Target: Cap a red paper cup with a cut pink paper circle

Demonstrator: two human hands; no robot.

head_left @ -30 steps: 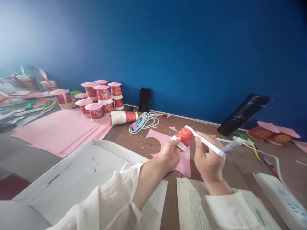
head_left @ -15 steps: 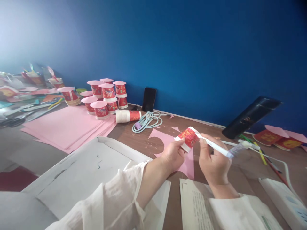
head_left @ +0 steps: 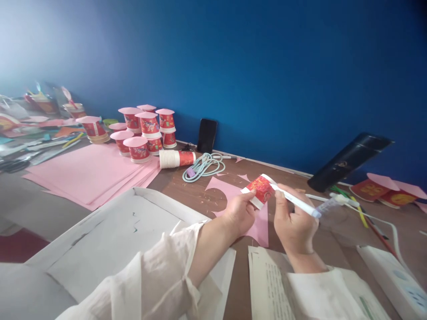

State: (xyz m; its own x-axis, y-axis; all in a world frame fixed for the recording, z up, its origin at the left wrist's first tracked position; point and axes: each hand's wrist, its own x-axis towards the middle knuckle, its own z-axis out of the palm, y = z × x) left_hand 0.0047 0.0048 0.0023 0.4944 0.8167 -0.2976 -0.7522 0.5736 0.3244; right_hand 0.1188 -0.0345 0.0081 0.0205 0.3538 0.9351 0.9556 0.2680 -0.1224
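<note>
My left hand (head_left: 240, 213) grips a red paper cup (head_left: 259, 191) with gold print, tilted on its side above the table. In my right hand (head_left: 295, 226) is a white pen (head_left: 296, 201), held between thumb and fingers. Its tip meets or nearly meets the cup near the white rim; I cannot tell which. Under my hands lies a pink paper sheet (head_left: 262, 226) with rounded pieces cut out of it.
Red cups with pink paper discs (head_left: 137, 149) stand stacked at the back left, behind pink sheets (head_left: 90, 173). Nearby are nested cups (head_left: 176, 159), a coiled cable (head_left: 204, 168) and a phone (head_left: 207, 135). A black flask (head_left: 348, 162) leans right; a power strip (head_left: 393, 280) lies front right.
The whole view has shifted slightly. My hands, the cup and the pen keep nearly the same places relative to each other.
</note>
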